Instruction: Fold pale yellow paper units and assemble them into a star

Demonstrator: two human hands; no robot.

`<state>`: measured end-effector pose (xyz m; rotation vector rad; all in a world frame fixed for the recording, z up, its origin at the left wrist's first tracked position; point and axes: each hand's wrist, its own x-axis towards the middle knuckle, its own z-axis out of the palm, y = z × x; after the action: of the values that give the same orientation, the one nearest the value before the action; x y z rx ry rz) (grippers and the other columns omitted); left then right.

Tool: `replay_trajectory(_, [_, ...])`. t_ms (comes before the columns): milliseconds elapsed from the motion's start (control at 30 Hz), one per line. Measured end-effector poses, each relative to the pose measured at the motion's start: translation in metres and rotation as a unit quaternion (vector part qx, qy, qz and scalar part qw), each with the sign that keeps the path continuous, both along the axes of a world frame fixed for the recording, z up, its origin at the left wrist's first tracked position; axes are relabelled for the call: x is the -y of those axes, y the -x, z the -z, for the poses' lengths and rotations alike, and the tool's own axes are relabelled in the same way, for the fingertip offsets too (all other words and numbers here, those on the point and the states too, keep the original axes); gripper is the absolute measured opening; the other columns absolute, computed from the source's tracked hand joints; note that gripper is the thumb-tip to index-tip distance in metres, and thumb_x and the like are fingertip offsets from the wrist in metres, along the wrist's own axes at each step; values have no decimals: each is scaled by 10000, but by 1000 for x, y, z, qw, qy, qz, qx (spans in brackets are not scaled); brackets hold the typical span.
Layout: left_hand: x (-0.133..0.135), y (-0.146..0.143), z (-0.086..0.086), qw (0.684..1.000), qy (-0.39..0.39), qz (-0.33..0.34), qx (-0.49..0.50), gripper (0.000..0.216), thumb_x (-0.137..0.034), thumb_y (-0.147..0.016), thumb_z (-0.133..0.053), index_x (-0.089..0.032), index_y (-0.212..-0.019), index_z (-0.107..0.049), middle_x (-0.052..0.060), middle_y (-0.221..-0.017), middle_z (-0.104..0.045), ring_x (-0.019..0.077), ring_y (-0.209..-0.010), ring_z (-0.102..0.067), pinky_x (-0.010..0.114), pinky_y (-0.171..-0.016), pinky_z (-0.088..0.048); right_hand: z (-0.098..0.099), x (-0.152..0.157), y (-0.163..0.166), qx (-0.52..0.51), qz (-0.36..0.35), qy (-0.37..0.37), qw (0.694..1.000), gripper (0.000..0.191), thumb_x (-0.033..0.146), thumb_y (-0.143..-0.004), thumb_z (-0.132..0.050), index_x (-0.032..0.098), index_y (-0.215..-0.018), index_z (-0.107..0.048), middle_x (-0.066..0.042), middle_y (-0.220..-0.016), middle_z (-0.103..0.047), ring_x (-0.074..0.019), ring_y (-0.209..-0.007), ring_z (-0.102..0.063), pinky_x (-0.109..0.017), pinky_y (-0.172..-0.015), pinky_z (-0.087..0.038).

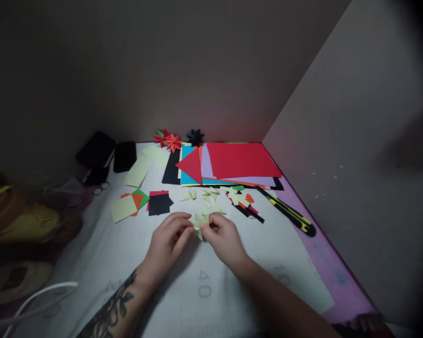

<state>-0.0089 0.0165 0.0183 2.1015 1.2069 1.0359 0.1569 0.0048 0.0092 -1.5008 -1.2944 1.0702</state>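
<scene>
Both of my hands meet over a white cutting mat (197, 291). My left hand (167, 241) and my right hand (223, 237) pinch a small pale yellow folded paper piece (199, 220) between their fingertips, just above the mat. Several loose pale yellow folded units (207, 193) lie right behind it. Three finished paper stars stand at the back: two red-orange ones (168, 140) and a black one (195, 137).
A stack of coloured sheets with red on top (239, 162) lies at the back right. A black and yellow utility knife (291, 213) rests on the mat's right side. Paper squares (137, 202), black squares (160, 203), scraps (245, 203) and black pouches (107, 152) lie left and centre. Walls close in behind and right.
</scene>
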Motion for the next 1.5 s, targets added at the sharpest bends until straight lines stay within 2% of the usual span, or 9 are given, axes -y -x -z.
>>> replay_trajectory(367, [-8,8,3,997,-32,58,-45,161,-107,-901,-483,-193,-916,-619,60,-1024,-620,150,-948,-608,240,-816,-484,-2,-2,-2,-72,-24,65,995,242,287,-701,-556,212,-557,-377,71,-506,-374,-93,-493,-354,-214,-467,-280])
replay_trajectory(600, [-11,10,-6,992,50,111,-28,140,-135,-915,-442,-189,-827,-537,54,-985,-565,158,-947,-560,264,-827,-448,-2,-3,-3,-70,-48,69,994,235,264,-702,-545,215,-560,-364,77,-507,-362,-90,-483,-338,-215,-455,-257])
replay_trajectory(667, [-11,8,-6,991,91,101,-4,135,-168,-923,-436,-195,-809,-502,33,-908,-557,151,-874,-550,261,-785,-444,-2,-3,-3,-57,-48,64,995,232,262,-705,-540,215,-559,-366,74,-511,-367,-94,-488,-346,-218,-460,-264])
replay_trajectory(767, [-9,5,-4,985,161,48,22,118,-211,-928,-435,-204,-819,-478,-11,-795,-534,128,-718,-510,234,-661,-423,-2,-2,-2,-25,-52,47,997,254,256,-709,-546,213,-551,-351,70,-525,-361,-95,-503,-342,-218,-467,-262])
replay_trajectory(867, [-6,2,-1,981,190,-2,31,94,-242,-913,-470,-204,-827,-482,-36,-736,-514,118,-646,-480,222,-600,-397,-2,0,0,-6,-57,44,997,268,248,-715,-546,213,-553,-336,71,-529,-351,-94,-504,-332,-216,-464,-254])
replay_trajectory(967, [-5,1,-2,982,182,-23,34,88,-246,-901,-494,-200,-827,-500,-35,-735,-529,114,-634,-492,220,-594,-403,-2,1,1,-16,-56,60,996,260,248,-719,-542,215,-564,-336,76,-515,-345,-90,-483,-321,-215,-449,-244])
replay_trajectory(1200, [-8,4,-4,994,91,31,52,113,-181,-869,-561,-190,-877,-673,46,-870,-651,161,-831,-609,258,-714,-480,-3,-1,0,-40,-39,59,997,263,275,-722,-548,220,-558,-350,76,-485,-376,-96,-466,-347,-215,-445,-266])
replay_trajectory(1333, [-9,4,-2,992,103,14,66,103,-189,-834,-614,-187,-865,-712,55,-863,-667,163,-815,-629,252,-690,-499,-1,-1,0,-32,-35,46,998,268,290,-737,-549,220,-566,-356,71,-507,-371,-99,-482,-339,-220,-454,-265])
replay_trajectory(1500, [-9,1,-2,985,153,-5,76,78,-212,-795,-650,-179,-844,-701,41,-836,-665,146,-736,-621,239,-643,-491,1,-1,0,28,-38,-10,999,292,273,-763,-546,216,-561,-343,54,-556,-385,-112,-537,-370,-230,-506,-289])
